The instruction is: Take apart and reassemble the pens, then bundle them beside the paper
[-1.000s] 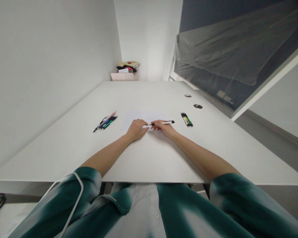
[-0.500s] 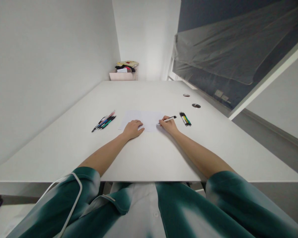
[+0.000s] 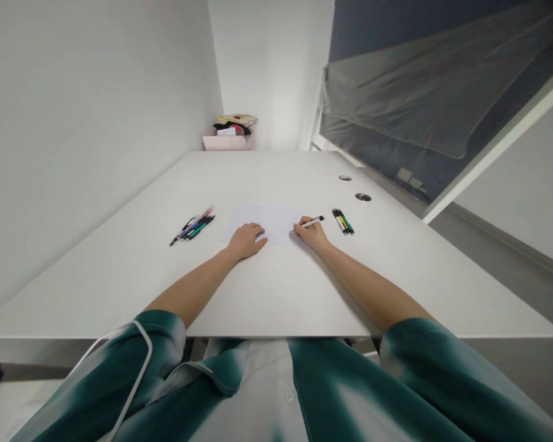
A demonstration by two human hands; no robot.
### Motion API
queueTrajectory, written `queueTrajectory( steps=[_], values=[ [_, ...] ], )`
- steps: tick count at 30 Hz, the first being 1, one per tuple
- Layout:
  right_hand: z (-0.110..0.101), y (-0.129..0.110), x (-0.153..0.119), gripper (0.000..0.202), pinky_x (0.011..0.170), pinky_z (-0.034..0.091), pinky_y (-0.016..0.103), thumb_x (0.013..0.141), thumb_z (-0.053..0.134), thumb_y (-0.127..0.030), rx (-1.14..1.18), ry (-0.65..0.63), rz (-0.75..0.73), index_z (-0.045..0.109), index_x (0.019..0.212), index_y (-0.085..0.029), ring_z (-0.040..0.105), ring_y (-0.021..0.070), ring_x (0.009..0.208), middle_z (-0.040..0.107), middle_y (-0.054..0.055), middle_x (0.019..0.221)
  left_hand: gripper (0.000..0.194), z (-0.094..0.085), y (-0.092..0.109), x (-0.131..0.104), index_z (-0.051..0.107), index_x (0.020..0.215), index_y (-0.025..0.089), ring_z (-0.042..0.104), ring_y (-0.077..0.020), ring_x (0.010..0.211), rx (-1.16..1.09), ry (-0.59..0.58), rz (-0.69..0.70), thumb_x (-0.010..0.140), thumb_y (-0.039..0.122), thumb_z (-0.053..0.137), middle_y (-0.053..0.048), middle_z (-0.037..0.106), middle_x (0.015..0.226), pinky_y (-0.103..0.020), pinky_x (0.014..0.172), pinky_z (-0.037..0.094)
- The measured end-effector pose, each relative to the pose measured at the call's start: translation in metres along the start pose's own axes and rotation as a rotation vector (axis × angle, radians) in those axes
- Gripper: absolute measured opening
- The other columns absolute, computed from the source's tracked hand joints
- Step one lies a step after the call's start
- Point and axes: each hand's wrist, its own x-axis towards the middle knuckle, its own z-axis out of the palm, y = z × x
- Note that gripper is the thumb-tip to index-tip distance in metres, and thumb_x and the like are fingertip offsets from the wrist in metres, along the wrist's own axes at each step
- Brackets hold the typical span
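A sheet of white paper (image 3: 276,221) lies flat on the white table (image 3: 276,288). My left hand (image 3: 247,240) rests open on the paper's near left part, with thumb and fingers apart. In my right hand (image 3: 311,232) is a white pen (image 3: 314,221) with a black end, pinched in a writing grip. The pen's tip points down and left at the right part of the paper; whether it touches is too small to make out. Any marks on the sheet are too faint to see.
Several pens (image 3: 193,226) lie in a loose pile left of the paper. Several markers (image 3: 343,221) sit side by side to the right. Two round metal-rimmed fittings (image 3: 363,197) are set in the table's right side. A box (image 3: 225,142) with items stands beyond the far edge.
My right hand and the pen have shifted very slightly to the left, the pen's end with them. My left hand stays in place on the paper.
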Motion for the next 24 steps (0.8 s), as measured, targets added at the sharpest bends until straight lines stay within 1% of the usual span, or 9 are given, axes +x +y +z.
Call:
queueTrajectory(
  steps=[5,8,10,13,15,18,19,21,24],
  values=[
    [-0.004,0.001,0.0,0.022,0.057,0.038,0.027,0.074,0.058,-0.041,0.121,0.108,0.116,0.054,0.063,-0.022,0.05,0.0142,0.057,0.06,-0.001,0.059,0.034,0.0,0.0,0.0,0.066,0.111,0.017,0.057,-0.0286,0.112,0.001,-0.004,-0.004,0.089,0.038,0.053,-0.012,0.063,0.123,-0.044,0.098,0.045],
    [-0.004,-0.001,0.0,0.022,0.059,0.039,0.027,0.071,0.061,-0.043,0.225,0.124,0.09,0.056,0.067,-0.022,0.051,0.0147,0.059,0.058,-0.002,0.057,0.033,0.0,0.0,0.0,0.066,0.111,0.017,0.057,-0.0285,0.112,0.007,0.001,-0.002,0.089,0.039,0.053,-0.011,0.063,0.122,-0.043,0.097,0.045],
    [-0.002,-0.004,-0.002,0.021,0.061,0.041,0.028,0.067,0.064,-0.042,0.287,0.098,0.055,0.057,0.068,-0.022,0.053,0.0147,0.06,0.058,-0.003,0.059,0.033,-0.001,0.001,-0.001,0.066,0.11,0.017,0.057,-0.029,0.111,0.011,0.004,0.001,0.089,0.039,0.053,-0.011,0.064,0.122,-0.044,0.096,0.046],
    [0.0,-0.012,-0.006,0.021,0.064,0.042,0.029,0.065,0.066,-0.041,0.362,-0.029,0.0,0.061,0.07,-0.021,0.055,0.0152,0.063,0.06,-0.001,0.063,0.031,-0.003,0.006,-0.002,0.066,0.109,0.018,0.057,-0.0292,0.109,0.007,0.05,0.015,0.088,0.038,0.054,-0.011,0.066,0.117,-0.045,0.094,0.045],
    [0.002,-0.018,-0.01,0.022,0.064,0.041,0.03,0.066,0.066,-0.041,0.408,-0.156,-0.023,0.065,0.074,-0.02,0.056,0.0158,0.065,0.063,0.0,0.064,0.031,-0.004,0.01,-0.003,0.065,0.111,0.019,0.057,-0.0281,0.109,-0.022,0.132,0.042,0.088,0.036,0.055,-0.01,0.066,0.115,-0.045,0.095,0.044],
    [0.005,-0.024,-0.017,0.024,0.064,0.041,0.029,0.068,0.066,-0.039,0.485,-0.336,-0.039,0.069,0.08,-0.019,0.058,0.0156,0.067,0.066,0.002,0.067,0.032,-0.005,0.016,-0.003,0.062,0.117,0.019,0.056,-0.0252,0.111,-0.083,0.248,0.131,0.09,0.035,0.054,-0.009,0.066,0.117,-0.043,0.098,0.041],
    [0.007,-0.026,-0.019,0.024,0.065,0.041,0.028,0.069,0.067,-0.039,0.512,-0.382,-0.043,0.07,0.081,-0.019,0.058,0.0154,0.068,0.067,0.002,0.069,0.032,-0.005,0.018,-0.003,0.062,0.117,0.02,0.056,-0.0243,0.112,-0.097,0.26,0.168,0.091,0.035,0.052,-0.009,0.066,0.117,-0.042,0.099,0.04],
    [0.009,-0.026,-0.022,0.026,0.065,0.041,0.028,0.07,0.069,-0.04,0.563,-0.439,-0.037,0.072,0.083,-0.019,0.059,0.0153,0.069,0.068,0.003,0.071,0.029,-0.005,0.021,-0.003,0.064,0.114,0.02,0.057,-0.0229,0.11,-0.11,0.24,0.233,0.093,0.033,0.047,-0.008,0.068,0.115,-0.042,0.099,0.039],
    [0.01,-0.028,-0.024,0.034,0.064,0.042,0.028,0.071,0.069,-0.05,0.634,-0.453,0.018,0.072,0.084,-0.019,0.06,0.0159,0.069,0.068,0.004,0.072,0.029,-0.006,0.022,-0.003,0.067,0.106,0.02,0.059,-0.0225,0.106,-0.098,0.189,0.258,0.096,0.03,0.041,-0.008,0.069,0.109,-0.042,0.097,0.039]
  ],
)
